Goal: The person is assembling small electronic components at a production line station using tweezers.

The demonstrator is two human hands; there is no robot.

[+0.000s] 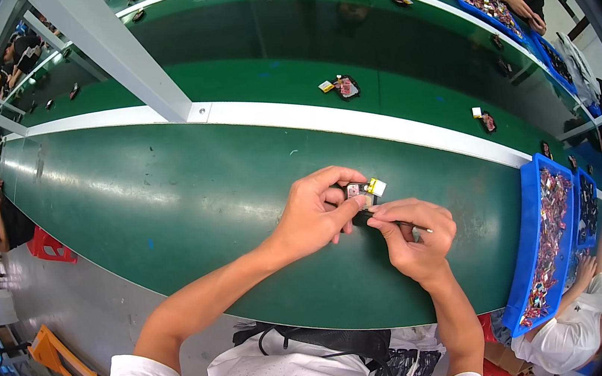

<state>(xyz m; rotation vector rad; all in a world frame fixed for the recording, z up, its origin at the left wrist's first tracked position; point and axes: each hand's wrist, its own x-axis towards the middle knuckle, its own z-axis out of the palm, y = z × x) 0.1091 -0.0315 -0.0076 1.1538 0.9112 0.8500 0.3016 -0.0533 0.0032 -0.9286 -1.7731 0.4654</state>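
Observation:
Over the green worktable (189, 194), my left hand (308, 213) is closed around a small black casing (350, 187) with pinkish parts inside it. A flat yellow-and-white piece (376, 187) sticks out at the casing's far right side. My right hand (420, 237) is closed in a pinch on a thin, dark, stick-like tool (423, 229), whose back end shows past the fingers. Its fingertips meet the casing's near right edge beside my left thumb. The tool's tip is too small and hidden to make out.
To the right stands a blue bin (534, 234) of small colourful parts, with a co-worker's arm (600, 238) beyond. Past a white rail (322, 118), a green conveyor belt (243, 82) carries several similar casings. A white post (112, 53) rises at the left.

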